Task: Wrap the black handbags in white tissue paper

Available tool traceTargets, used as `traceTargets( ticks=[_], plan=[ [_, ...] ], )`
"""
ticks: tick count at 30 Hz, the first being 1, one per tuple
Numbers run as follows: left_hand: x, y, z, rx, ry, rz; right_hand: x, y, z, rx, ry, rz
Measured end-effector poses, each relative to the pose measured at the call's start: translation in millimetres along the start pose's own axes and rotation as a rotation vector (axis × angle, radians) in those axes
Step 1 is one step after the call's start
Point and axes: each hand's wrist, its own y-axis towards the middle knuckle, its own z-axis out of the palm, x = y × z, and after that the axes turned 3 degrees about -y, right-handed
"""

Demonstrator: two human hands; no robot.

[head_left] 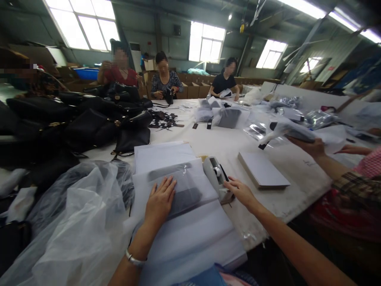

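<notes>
A dark flat item wrapped in thin white paper [186,186] lies in front of me, on more sheets of white paper [193,242]. My left hand [160,198] rests flat on the wrapped item with its fingers spread. To the right of the bundle stands a pale tape dispenser [214,174]. My right hand [241,192] is at the dispenser's right side near its front end, fingers together, thumb and fingertips against it; whether they pinch a piece of tape is too small to make out.
Black bags [89,127] pile up at the left, above crumpled clear plastic [80,222]. A stack of white card [263,171] sits right of the dispenser. Several people work around the table [190,137]; one at the right holds a wrapped item [294,133].
</notes>
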Motion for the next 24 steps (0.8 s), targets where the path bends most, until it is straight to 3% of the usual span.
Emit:
traceTargets(
  ticks=[6,12,18,21,24],
  plan=[
    [-2.5,0.3,-4.6,0.005,-0.008,-0.002,13.1,-10.7,13.6,-0.142,0.501,0.113],
    [-2.5,-0.3,-4.3,0.007,-0.008,-0.001,19.8,-51.5,8.2,-0.348,0.528,0.025],
    [-1.2,-0.6,-2.5,-0.013,-0.014,0.010,6.0,-84.4,15.8,-0.179,0.691,0.253],
    [-0.6,-0.5,-2.5,-0.019,-0.028,0.016,-6.8,-80.2,24.7,-0.114,0.771,0.353],
    [-0.5,0.0,-3.0,-0.017,-0.027,0.019,-19.6,-67.5,26.9,-0.112,0.694,0.300]
  ],
)
